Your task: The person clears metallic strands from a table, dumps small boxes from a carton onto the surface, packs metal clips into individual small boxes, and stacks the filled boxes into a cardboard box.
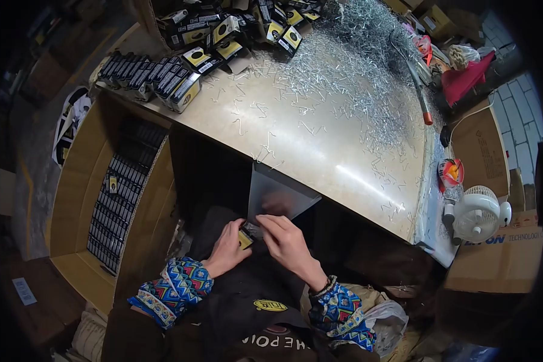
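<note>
My left hand point(226, 248) is closed around a small black and yellow box point(245, 239) above my lap. Just right of it, my right hand point(286, 244) has its fingers drawn together near the box's top end. Whatever those fingertips pinch, if anything, is too small to make out. A grey metal chute point(274, 188) hangs from the table's front edge, directly beyond both hands. Many bent silvery wire hooks point(350, 90) are heaped on the table point(229, 117), with some scattered down toward the chute.
Black and yellow boxes point(223, 39) are piled at the table's back, and more stand in a row point(157, 78) at its left edge. A large carton point(81, 199) packed with boxes is on my left. A white fan point(478, 214) stands at the right.
</note>
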The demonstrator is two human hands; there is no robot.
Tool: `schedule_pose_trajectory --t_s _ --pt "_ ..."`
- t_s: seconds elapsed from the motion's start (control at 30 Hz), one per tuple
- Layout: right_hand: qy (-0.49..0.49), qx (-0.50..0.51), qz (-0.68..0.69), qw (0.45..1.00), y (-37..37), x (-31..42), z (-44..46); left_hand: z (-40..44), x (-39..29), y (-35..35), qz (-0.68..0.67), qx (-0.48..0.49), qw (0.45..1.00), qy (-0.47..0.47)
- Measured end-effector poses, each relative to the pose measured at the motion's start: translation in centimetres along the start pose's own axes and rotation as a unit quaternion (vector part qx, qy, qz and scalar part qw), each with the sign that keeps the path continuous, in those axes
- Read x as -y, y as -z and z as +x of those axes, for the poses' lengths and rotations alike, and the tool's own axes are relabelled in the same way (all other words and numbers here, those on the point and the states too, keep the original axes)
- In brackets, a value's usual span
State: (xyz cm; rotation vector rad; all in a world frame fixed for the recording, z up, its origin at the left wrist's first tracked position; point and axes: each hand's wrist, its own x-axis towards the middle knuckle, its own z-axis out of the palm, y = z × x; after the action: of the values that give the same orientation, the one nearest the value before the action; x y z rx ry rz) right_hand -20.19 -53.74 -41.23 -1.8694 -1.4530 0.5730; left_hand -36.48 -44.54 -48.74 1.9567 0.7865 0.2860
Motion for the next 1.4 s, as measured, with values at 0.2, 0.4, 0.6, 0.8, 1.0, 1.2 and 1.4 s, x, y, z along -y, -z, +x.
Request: schedule_pose_trajectory --t_s 0.2,0.4,0.6,0.8,1.0,1.2,1.4 --pt "0.036 -0.099 0.046 0.993 -2.7 1.3 0.8 -1.7 0.1 2.4 0.128 0.009 0.991 -0.028" --pt "0.071 -0.207 0.078 0.973 -2.6 2.3 0.3 -1.8 -2.4 4.8 0.07 -0.097 0.992 -0.034" --pt "0.04 -0.203 0.163 0.965 -3.4 3.4 0.5 1.1 -4.4 4.0 0.027 -0.135 0.972 -0.191" --pt "-0.129 -0.186 0.345 0.911 -0.9 5.1 1.1 2.3 -7.6 4.1 0.038 -0.177 0.979 -0.094" --pt "-0.108 -0.208 0.271 0.934 -0.1 5.2 1.4 3.3 -8.0 4.3 0.097 -0.128 0.978 -0.136" --pt "-0.137 -0.216 0.274 0.927 -0.2 5.3 1.5 3.5 -7.8 4.0 0.076 -0.112 0.982 -0.134" --pt "0.03 -0.244 0.066 0.967 -0.7 4.4 1.9 3.8 -8.8 4.6 0.032 -0.021 0.999 -0.014"
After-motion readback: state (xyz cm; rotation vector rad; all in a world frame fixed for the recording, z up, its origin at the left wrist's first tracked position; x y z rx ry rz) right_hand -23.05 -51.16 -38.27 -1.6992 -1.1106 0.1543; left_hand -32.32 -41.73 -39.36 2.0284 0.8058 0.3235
